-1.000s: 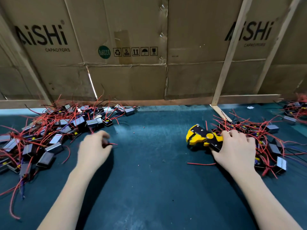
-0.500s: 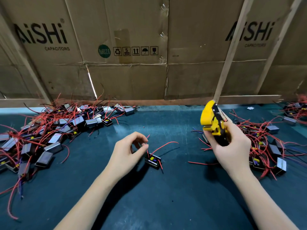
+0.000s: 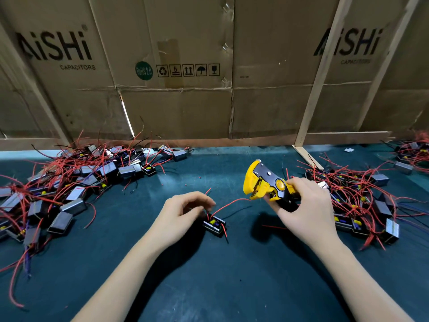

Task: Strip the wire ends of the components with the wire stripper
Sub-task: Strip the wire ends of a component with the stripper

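Near the middle of the frame, on the dark green mat (image 3: 232,287), I see my left hand (image 3: 183,211) curled over a small black component (image 3: 214,225), its fingertips pinching at the red wires where they leave the casing; motion blur hides exactly which lead I hold. One red wire (image 3: 232,203) arcs up and right from the component, its free end just beside the open mouth of the wire stripper (image 3: 267,184). Right of centre, my right hand (image 3: 306,205) grips the stripper by its handles, clenched round them, with the yellow and black head raised off the mat and pointing toward the left of the frame. The wire's tip looks close to the stripper's mouth, but I cannot tell whether it is inside. At the left of the frame lies a big pile of components (image 3: 69,189) tangled in red leads, and at the right a second pile (image 3: 362,205) lies just beyond my right hand. A few more components sit at the far right edge. Across the top of the frame stands a wall of cardboard boxes (image 3: 185,101) printed "AiSHi CAPACITORS", braced by pale wooden slats (image 3: 318,84).
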Available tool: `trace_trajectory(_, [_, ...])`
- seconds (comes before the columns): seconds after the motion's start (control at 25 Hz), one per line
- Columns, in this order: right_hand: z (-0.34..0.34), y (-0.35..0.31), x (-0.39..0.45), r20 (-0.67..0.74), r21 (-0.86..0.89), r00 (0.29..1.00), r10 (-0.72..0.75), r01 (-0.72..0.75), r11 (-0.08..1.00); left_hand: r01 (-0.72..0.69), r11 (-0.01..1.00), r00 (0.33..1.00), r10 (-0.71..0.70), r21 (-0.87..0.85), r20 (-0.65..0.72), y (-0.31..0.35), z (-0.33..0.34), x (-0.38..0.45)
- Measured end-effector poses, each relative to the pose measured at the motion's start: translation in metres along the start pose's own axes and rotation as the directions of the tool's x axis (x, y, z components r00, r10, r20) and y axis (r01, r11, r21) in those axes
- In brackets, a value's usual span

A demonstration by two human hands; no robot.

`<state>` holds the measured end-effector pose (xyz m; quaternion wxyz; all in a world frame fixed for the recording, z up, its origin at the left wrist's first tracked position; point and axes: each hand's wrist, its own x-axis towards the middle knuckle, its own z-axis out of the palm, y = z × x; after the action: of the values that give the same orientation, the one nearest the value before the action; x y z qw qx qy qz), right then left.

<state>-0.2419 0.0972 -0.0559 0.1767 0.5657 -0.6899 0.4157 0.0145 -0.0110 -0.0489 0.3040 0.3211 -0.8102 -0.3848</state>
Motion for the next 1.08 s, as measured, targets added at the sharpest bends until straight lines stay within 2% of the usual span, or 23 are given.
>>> trace_trajectory(0.16, [-0.001, 0.001, 0.001, 0.000, -0.011, 0.999, 0.033, -0.033, 0.999, -0.120, 0.992, 0.984, 0.114, 0.038, 0.138, 0.002, -0.004, -0.004])
trace_trajectory(0.48, [0.003, 0.003, -0.001, 0.035, -0.061, 0.999, 0.005, -0.003, 0.998, -0.244, 0.959, 0.961, 0.218, 0.144, 0.172, 0.001, 0.008, -0.003])
trace_trajectory(0.64, [0.005, 0.005, -0.003, 0.029, -0.203, 1.000, -0.003, 0.008, 0.979, -0.226, 0.956, 0.963, 0.190, 0.187, 0.192, 0.003, 0.008, -0.004])
trace_trajectory(0.72, [0.007, 0.005, -0.005, 0.047, -0.287, 0.999, -0.010, 0.023, 0.958, -0.198, 0.957, 0.974, 0.169, 0.213, 0.149, 0.003, 0.009, -0.004])
trace_trajectory(0.88, [0.015, 0.001, -0.009, 0.108, -0.459, 0.994, -0.016, 0.064, 0.886, -0.129, 0.961, 0.990, 0.138, 0.246, -0.018, 0.001, 0.020, -0.004])
trace_trajectory(1.08, [0.026, -0.013, -0.013, 0.167, -0.520, 0.985, 0.037, 0.056, 0.852, -0.036, 0.966, 0.993, 0.064, 0.257, -0.103, -0.001, 0.033, -0.003])
